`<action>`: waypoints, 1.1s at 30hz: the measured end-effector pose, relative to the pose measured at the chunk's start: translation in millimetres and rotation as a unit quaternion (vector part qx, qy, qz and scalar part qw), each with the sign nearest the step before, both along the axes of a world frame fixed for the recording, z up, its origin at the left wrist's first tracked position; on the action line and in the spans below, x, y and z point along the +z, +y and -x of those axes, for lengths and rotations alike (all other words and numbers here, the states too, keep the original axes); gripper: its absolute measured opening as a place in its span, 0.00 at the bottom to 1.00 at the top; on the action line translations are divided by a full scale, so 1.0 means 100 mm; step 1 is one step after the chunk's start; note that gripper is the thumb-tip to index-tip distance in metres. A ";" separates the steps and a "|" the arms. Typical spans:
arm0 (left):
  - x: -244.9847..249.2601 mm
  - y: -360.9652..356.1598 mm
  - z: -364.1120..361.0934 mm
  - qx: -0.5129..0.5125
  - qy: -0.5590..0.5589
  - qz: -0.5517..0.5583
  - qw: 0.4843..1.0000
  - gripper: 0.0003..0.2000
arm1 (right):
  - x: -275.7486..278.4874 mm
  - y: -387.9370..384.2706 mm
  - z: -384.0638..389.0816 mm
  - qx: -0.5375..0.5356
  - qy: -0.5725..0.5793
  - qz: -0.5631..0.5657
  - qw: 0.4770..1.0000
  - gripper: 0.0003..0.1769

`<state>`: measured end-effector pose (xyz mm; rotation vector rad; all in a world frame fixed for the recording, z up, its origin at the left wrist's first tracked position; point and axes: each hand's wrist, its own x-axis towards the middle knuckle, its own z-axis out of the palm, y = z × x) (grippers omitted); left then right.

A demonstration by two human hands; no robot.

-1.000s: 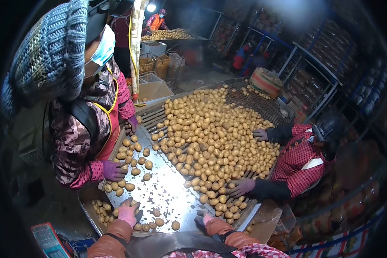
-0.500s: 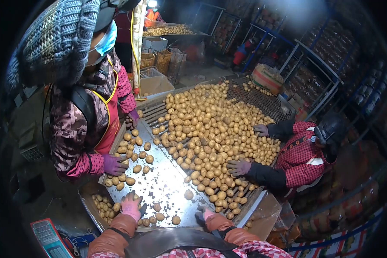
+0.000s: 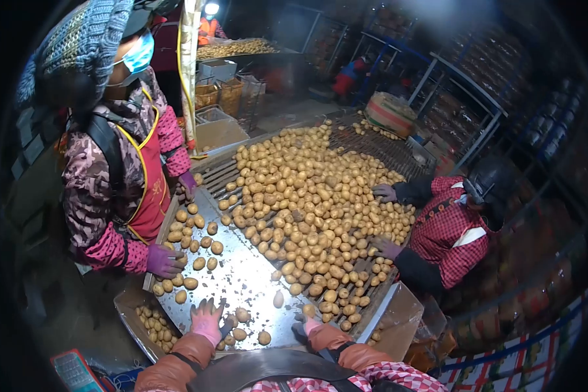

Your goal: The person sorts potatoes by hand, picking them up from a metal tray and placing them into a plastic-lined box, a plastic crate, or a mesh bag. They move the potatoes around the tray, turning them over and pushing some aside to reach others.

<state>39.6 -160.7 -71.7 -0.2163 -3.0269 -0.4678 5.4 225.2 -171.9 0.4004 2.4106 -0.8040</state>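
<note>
My left hand [image 3: 207, 321], in a pink glove with grey fingers, lies with fingers spread on the metal tray [image 3: 242, 282]. Several loose potatoes [image 3: 240, 334] are right beside its thumb. My right hand [image 3: 309, 326], gloved alike, rests at the tray's right side near the slatted rack. Its dark fingers look stretched out and apart. Just beyond them is a single potato [image 3: 308, 310], and another potato [image 3: 278, 299] lies alone on the tray ahead. Neither hand holds a potato.
A big potato heap [image 3: 307, 202] covers the slatted rack [image 3: 219, 168]. A co-worker's purple-gloved hand [image 3: 166, 261] is at the tray's left edge; another co-worker's hand [image 3: 387, 249] touches the heap. Boxes with potatoes [image 3: 155, 326] stand below the left edge and at right [image 3: 398, 320].
The view has shifted slightly. My left hand's fingers have spread and now point forward. A potato now shows by my right fingers. The right-hand co-worker's nearer hand has moved along the heap.
</note>
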 end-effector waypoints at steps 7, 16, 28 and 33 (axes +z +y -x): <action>0.12 0.35 0.19 -0.158 -0.018 0.025 0.987 0.32 | 0.24 -0.10 -0.01 0.004 0.016 0.018 1.000 0.32; -0.31 0.03 0.63 0.009 -0.039 0.016 0.999 0.27 | 0.02 -0.03 0.06 0.030 0.012 0.017 0.999 0.34; 0.01 -0.50 -0.11 0.071 0.028 0.035 0.996 0.26 | 0.00 -0.07 0.08 0.038 -0.008 0.042 0.998 0.34; 0.18 -0.42 -0.19 0.015 -0.009 -0.038 0.999 0.28 | -0.01 -0.13 -0.01 0.030 0.042 0.065 0.997 0.32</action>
